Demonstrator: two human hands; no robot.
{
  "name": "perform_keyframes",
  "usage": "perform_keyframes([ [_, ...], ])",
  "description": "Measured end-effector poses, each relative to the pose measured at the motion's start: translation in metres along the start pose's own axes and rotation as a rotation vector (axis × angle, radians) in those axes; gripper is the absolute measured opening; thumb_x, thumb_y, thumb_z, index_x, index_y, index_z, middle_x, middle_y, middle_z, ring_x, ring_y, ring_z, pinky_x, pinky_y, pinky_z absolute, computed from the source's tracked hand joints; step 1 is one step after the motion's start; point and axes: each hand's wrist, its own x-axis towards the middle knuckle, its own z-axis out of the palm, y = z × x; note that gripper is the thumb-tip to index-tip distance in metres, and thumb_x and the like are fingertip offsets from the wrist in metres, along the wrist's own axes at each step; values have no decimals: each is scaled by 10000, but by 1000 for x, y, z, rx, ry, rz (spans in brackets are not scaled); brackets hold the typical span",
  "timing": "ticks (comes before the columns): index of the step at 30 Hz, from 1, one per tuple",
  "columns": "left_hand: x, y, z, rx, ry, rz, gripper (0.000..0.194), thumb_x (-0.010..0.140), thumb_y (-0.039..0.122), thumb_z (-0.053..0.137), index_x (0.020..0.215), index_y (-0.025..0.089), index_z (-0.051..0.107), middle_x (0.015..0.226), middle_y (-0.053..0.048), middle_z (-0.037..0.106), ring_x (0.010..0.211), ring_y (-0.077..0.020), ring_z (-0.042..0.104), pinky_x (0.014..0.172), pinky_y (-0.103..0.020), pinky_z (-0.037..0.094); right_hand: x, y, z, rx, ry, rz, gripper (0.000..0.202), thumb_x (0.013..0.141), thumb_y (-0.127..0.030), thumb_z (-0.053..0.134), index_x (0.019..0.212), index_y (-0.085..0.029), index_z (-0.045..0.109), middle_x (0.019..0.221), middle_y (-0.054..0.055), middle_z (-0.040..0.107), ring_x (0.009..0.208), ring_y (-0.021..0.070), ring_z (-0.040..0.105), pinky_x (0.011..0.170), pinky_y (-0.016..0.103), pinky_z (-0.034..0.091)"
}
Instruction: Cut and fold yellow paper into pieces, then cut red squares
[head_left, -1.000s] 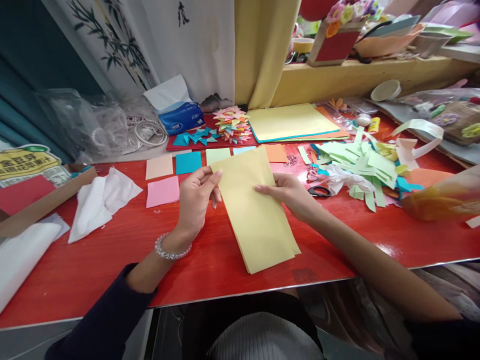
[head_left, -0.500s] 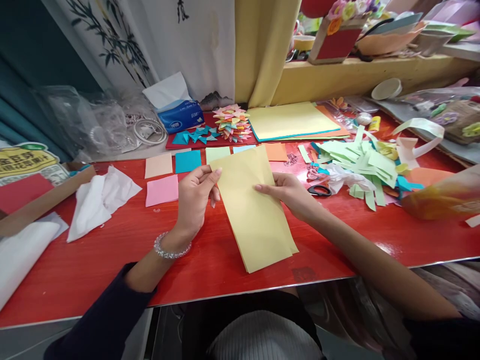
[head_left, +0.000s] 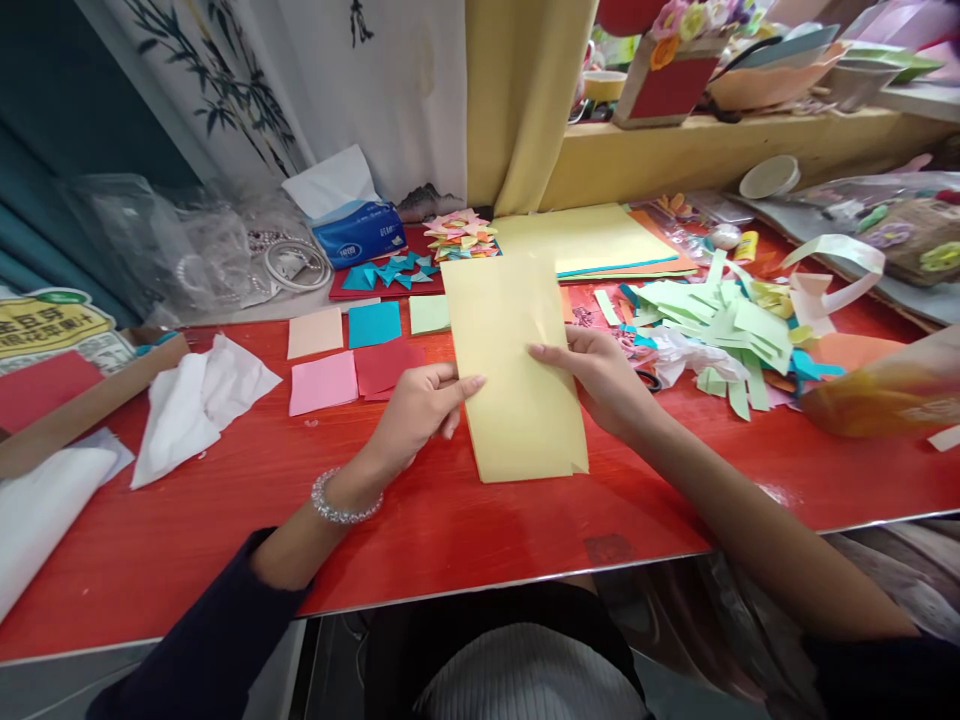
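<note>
Layered yellow paper [head_left: 514, 400] is held up over the red table, long and nearly upright in view, with a small notch at its lower right corner. My left hand [head_left: 424, 415] pinches its left edge, thumb in front and fingers behind. My right hand [head_left: 592, 375] grips the right edge in the same way. Left of the paper lie small squares: pink [head_left: 322, 383], red [head_left: 386, 367], peach [head_left: 315, 332], blue [head_left: 374, 323] and pale green [head_left: 429, 313]. The paper hides part of the row behind it.
Scissors [head_left: 649, 380] and a heap of pale green strips [head_left: 724, 315] lie to the right. Larger yellow sheets [head_left: 592, 237], a folded-paper stack [head_left: 459, 236] and a blue tissue pack [head_left: 360, 235] stand at the back. Crumpled tissue [head_left: 206, 400] is at left.
The yellow paper has turned more upright and its lower end has moved up, away from the table's front edge. My left hand has shifted right and down along its edge, uncovering the red square.
</note>
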Motion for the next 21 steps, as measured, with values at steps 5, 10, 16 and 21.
perform_keyframes([
  [5,2,3,-6,-86,147,50,213,763,375,662,710,170,642,439,40,474,328,-34,311,344,-206,179,-3,-6,0,-111,-81,109,232,716,-334,716,879,-170,698,927,74,714,809,204,669,685,310,532],
  [10,1,4,-5,-114,74,-5,215,759,390,657,803,181,634,474,34,523,320,-55,384,317,-200,221,-4,-6,1,-100,-39,66,273,725,-357,701,936,-185,696,942,67,715,836,220,672,726,351,543],
  [16,0,3,-2,-40,34,9,226,767,373,658,635,195,615,398,53,435,322,-49,354,348,-199,227,-2,-4,-1,-68,-19,19,276,726,-368,701,954,-213,692,978,56,708,824,204,673,739,341,540],
  [21,2,3,-5,-88,87,18,183,768,351,663,705,180,651,465,41,503,350,-40,365,348,-188,234,-2,-1,1,-53,-68,40,256,737,-335,697,963,-216,686,955,58,709,796,198,673,713,331,542],
])
